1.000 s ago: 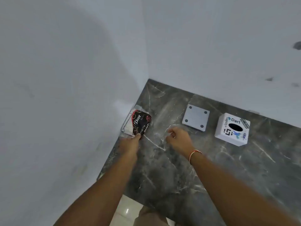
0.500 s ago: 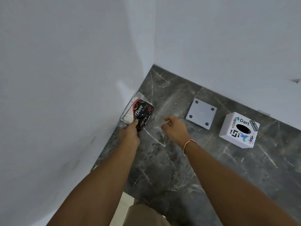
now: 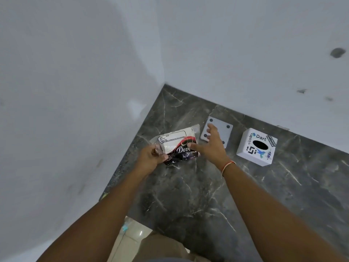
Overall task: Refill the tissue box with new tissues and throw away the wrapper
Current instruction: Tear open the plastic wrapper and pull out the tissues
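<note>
A pack of tissues (image 3: 177,143) in a black, red and white plastic wrapper is lifted a little above the dark marble counter (image 3: 198,195). My left hand (image 3: 151,156) grips its near left end. My right hand (image 3: 211,146) is spread, its thumb touching the pack's right side. A white cube tissue box (image 3: 255,146) with stickers and a dark oval slot stands to the right. Its flat grey bottom panel (image 3: 221,132) with dark corner dots lies between, partly hidden by my right hand.
White walls meet in a corner (image 3: 163,80) behind the counter and close it in on the left. The counter's front edge (image 3: 143,224) drops to a pale tiled floor (image 3: 132,237) below.
My left hand has lifted the pack off the counter by the wall and brought it right. My right hand has opened and come up against the pack's right side.
</note>
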